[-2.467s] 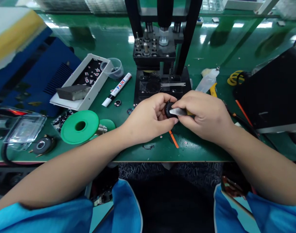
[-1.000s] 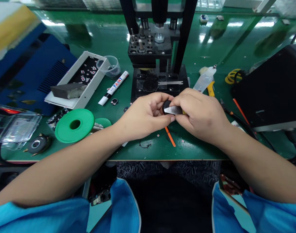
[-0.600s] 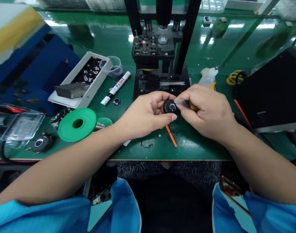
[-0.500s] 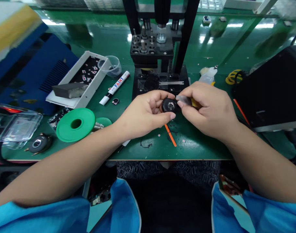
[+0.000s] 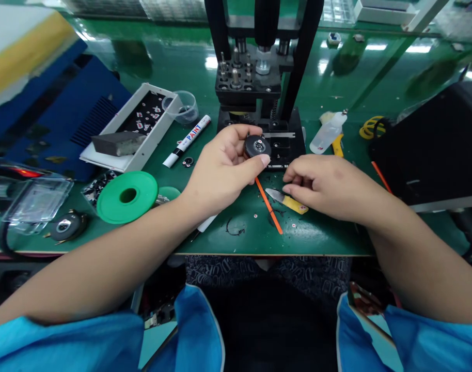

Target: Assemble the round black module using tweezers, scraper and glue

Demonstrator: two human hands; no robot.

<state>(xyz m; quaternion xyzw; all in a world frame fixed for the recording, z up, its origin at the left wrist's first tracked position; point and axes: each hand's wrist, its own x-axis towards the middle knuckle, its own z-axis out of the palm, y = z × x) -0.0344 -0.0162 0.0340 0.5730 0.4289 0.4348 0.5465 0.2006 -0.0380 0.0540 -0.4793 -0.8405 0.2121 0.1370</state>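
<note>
My left hand pinches a round black disc-shaped part with a metal hub at its centre, thumb at the near rim and fingers behind. It is held in front of the black press. My right hand holds nothing; its fingers are curled, with a gap between thumb and forefinger. Just below its fingertips a small knife with a yellow handle and a short grey blade lies on the green table. An orange stick lies left of the knife.
At left are a paint marker, a white tray of small parts, a green spool and another round black part. A squeeze bottle stands behind my right hand, and a black box is at far right.
The knife has left my right hand and lies on the table. My left hand has moved up and slightly left with the round part, towards the press.
</note>
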